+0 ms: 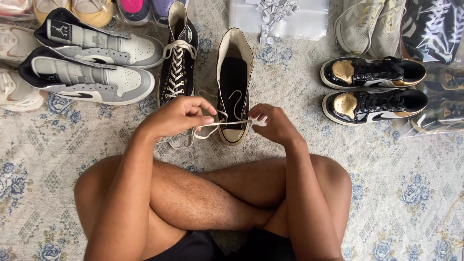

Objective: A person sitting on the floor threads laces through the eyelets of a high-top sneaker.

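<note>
Occlusion notes, head view. Right hand covers the point where the cream lace meets the toe eyelets of the unlaced black high-top — which eyelet it enters cannot be told. Left hand hides the lace's other end; the loose tail below the fingers is partly under the wrist. Top edge cuts off the pink and purple shoes, the yellow pair and the clear bag of small white packets (packet print too small to tell). Left edge crops the white sneakers. Right side — shoes inside glossy plastic bags, glare blurs their shapes.
</note>
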